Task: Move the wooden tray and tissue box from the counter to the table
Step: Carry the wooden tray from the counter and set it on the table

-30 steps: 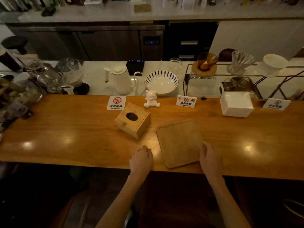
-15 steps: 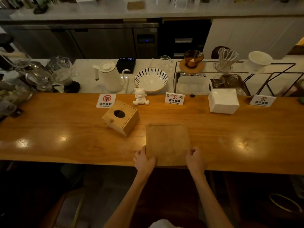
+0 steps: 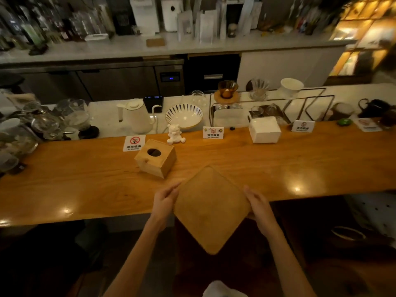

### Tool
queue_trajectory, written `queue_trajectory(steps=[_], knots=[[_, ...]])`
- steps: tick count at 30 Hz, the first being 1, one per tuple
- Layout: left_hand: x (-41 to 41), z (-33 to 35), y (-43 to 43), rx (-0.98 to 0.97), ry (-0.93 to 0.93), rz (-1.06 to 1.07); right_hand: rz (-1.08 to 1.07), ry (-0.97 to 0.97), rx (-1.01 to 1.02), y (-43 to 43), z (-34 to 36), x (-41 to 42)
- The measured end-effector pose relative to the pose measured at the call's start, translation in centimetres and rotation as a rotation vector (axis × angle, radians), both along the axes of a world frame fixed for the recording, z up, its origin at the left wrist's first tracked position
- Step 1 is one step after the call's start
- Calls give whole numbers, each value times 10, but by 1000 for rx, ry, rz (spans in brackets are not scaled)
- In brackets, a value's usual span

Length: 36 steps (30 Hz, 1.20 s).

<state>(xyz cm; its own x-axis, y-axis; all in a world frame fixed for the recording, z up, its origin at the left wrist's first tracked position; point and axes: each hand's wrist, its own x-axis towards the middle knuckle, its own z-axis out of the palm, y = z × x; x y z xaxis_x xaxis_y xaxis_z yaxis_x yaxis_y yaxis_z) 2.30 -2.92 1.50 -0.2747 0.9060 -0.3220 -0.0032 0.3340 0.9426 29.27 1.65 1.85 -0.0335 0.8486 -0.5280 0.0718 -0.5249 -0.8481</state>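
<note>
A wooden tissue box [image 3: 155,157] sits untouched on the long wooden table [image 3: 64,185], left of centre. Just right, the left hand [image 3: 164,202] and right hand [image 3: 258,205] grip opposite edges of the wooden tray [image 3: 211,207], held corner-forward, half off the near edge. The tray's carry is underway; next likely turning toward the destination, forearms extended.

Dim, warm light; lamp glare spots on the glossy desk [image 3: 85,189]; motion blur and fisheye bending toward 2 o'clock.
</note>
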Motion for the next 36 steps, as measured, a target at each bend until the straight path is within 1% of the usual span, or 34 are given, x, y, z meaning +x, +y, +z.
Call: queue_trajectory(steps=[2,4,5,7,9,10,11,13,15,17,20,24,27,30,33,36], knots=[[0,4,-9,6,42,-126,127,-120,3,-24,15,6],[6,4,-17,1,50,-209,148,-184,27,-58,19,12],[13,4,-23,5,40,-219,91,-204,43,-77,18,15],[35,10,-39,35,26,-161,-91,-209,69,-118,15,21],[65,19,-63,-18,-46,-83,-277,-188,55,-159,11,25],[80,19,-76,-54,-94,-97,-362,-193,43,-178,7,29],[95,17,-92,-62,-101,-159,-443,-207,35,-195,3,33],[124,12,-122,-59,-30,-322,-603,-220,30,-225,-6,43],[149,6,-143,-62,57,-427,-754,-213,27,-249,-9,55],[174,4,-158,-24,150,-510,-867,-215,33,-274,-7,72],[217,13,-166,35,215,-614,-953,-182,28,-314,0,101],[289,18,-177,55,269,-838,-975,-155,22,-376,12,158],[355,27,-202,67,212,-1070,-1051,-120,24,-426,15,216],[431,39,-242,75,151,-1280,-1237,-83,83,-478,17,278],[514,40,-286,96,97,-1348,-1438,-94,114,-527,20,340],[598,40,-328,62,31,-1309,-1595,-119,151,-570,25,404]])
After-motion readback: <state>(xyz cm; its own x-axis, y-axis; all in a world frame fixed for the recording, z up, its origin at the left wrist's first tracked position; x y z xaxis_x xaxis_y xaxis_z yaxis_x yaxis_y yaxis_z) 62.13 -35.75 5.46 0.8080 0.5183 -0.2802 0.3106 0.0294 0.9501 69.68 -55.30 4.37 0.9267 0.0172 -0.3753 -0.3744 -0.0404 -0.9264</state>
